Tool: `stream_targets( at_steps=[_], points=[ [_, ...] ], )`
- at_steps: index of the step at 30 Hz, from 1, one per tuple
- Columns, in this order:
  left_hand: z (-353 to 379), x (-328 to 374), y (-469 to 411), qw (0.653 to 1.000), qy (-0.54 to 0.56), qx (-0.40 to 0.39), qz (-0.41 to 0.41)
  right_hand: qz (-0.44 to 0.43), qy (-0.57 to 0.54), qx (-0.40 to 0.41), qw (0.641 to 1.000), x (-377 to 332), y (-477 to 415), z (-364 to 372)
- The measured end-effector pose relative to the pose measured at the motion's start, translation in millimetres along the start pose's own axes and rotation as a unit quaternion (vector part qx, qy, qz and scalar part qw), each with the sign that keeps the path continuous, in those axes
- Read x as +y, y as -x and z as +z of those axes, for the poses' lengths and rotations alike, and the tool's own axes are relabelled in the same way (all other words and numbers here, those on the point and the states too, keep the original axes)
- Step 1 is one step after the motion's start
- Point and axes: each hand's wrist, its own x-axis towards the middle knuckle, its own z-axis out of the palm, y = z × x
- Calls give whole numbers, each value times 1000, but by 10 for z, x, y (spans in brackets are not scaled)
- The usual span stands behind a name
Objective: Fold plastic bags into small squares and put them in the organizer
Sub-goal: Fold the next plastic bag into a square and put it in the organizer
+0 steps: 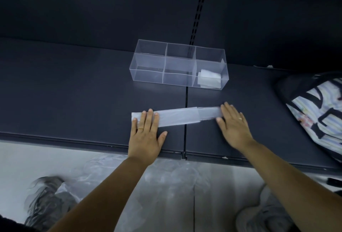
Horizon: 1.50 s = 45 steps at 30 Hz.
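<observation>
Flat on the dark grey-blue metal shelf [74, 93], near its front edge, lies the task's thing: a translucent white plastic bag folded into a long narrow strip [181, 118]. Its long axis runs left to right across the person's view, with the right end pointing a little farther away than the left, and it crosses the seam between two shelf panels.

At the far left, below the shelf edge, a heap of loose crumpled clear plastic bags [111, 174] lies on the pale floor, partly over a blurred grey shoe [48, 194]. Next comes the left grip [146, 135] (a bare hand with a thin gold ring): it is spread flat, palm down, fingers straight and pressing on the strip's left end, thumb out to the side on the bare shelf.

Farther back, just beyond the strip's middle, stands a clear rectangular plastic organizer [148, 65] with three compartments in a row. Its long side lies roughly parallel to the strip. The left and middle compartments show only the shelf through them; the right one holds small white folded plastic squares [209, 78].

The right grip [234, 126], also ringed, is likewise spread flat, fingers straight, lying over the strip's right end. At the far right, a striped fabric bag with black lettering [318, 113] rests on the shelf, well apart from the strip.
</observation>
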Motion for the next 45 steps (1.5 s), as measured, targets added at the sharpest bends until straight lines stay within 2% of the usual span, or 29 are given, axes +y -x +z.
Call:
stream_targets(
  at_steps=[4, 12, 15, 19, 21, 23, 26, 28, 30, 32, 33, 34, 35, 38, 39, 40, 42, 45],
  points=[
    [-1, 5, 1, 1000, 3, -2, 0, 47, -77, 59, 994, 87, -230, -194],
    [-11, -42, -36, 1000, -12, -14, 12, 2, -112, 63, 992, -53, -327, -200],
    [-49, -200, -123, 998, -3, -6, 69, 48, -237, -17, 970, -10, -185, -337],
    [-213, -323, -169, 988, 3, 23, 152, 128, -393, -150, 898, 57, 185, -510],
    [-269, -93, -87, 977, 52, 40, 201, 151, -413, -215, 872, 50, 324, -610],
    [-256, 344, 43, 965, 121, 21, 231, 172, -425, -266, 848, -8, 416, -697],
    [-240, 1075, 285, 947, 252, 28, 195, 179, -459, -308, 814, -186, 522, -825],
    [-306, 1382, 346, 914, 377, 77, 129, 150, -465, -327, 809, -312, 563, -948],
    [-428, 1507, 314, 864, 493, 97, 34, 91, -445, -319, 832, -378, 537, -1083],
    [-591, 1495, 281, 783, 617, 63, -37, 30, -414, -245, 876, -364, 430, -1195],
    [-677, 1447, 266, 741, 667, 41, -60, 7, -415, -205, 886, -348, 364, -1218],
    [-759, 1376, 254, 713, 697, 19, -75, -11, -436, -192, 879, -330, 295, -1205],
    [-825, 1290, 237, 698, 712, -8, -83, -24, -466, -213, 859, -325, 237, -1156],
    [-885, 1029, 159, 656, 739, -98, -117, -29, -522, -354, 776, -410, 171, -879],
    [-873, 955, 119, 631, 754, -121, -136, -28, -527, -380, 760, -442, 168, -764],
    [-851, 895, 72, 606, 769, -136, -154, -28, -522, -389, 759, -467, 165, -656],
    [-795, 790, -14, 574, 787, -141, -176, -19, -480, -368, 796, -495, 152, -476],
    [-685, 620, -139, 571, 780, -132, -219, 14, -411, -312, 857, -517, 123, -311]
  ],
)
